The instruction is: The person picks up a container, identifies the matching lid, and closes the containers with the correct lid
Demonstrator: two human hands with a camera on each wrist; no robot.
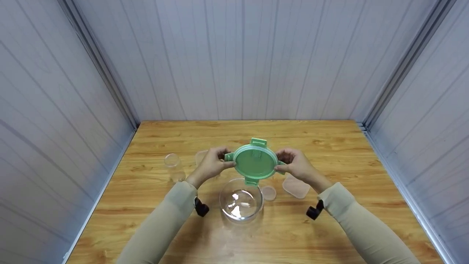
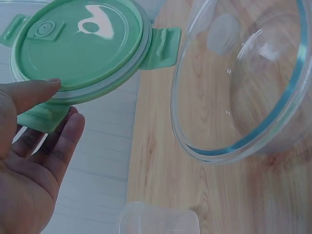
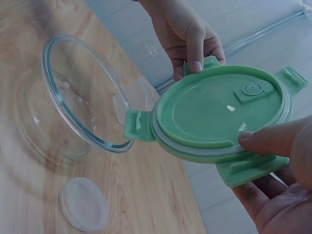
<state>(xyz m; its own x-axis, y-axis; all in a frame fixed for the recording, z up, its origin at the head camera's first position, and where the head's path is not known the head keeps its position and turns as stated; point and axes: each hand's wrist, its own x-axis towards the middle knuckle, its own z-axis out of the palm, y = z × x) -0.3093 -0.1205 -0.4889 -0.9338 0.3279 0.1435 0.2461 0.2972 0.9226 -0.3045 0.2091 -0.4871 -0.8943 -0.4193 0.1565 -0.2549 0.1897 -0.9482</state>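
A round green lid (image 1: 255, 163) with flip-out locking tabs is held in the air between both hands, tilted so its underside faces the head camera. My left hand (image 1: 214, 163) pinches its left edge by a tab, thumb on the inner face. At the opposite edge my right hand (image 1: 296, 165) pinches it the same way. The right wrist view shows both thumbs on the green lid (image 3: 219, 112). Just below and nearer to me, a clear round glass bowl (image 1: 241, 201) stands upright on the table, apart from the lid as seen in the left wrist view.
Right of the bowl lies a small round translucent lid (image 1: 269, 193), and beyond it a translucent rectangular lid (image 1: 296, 187). A clear cylindrical jar (image 1: 174, 167) is at the left. Another translucent piece (image 1: 200, 157) shows partly behind the left hand. Panelled walls (image 1: 234, 58) border the wooden table (image 1: 154, 216).
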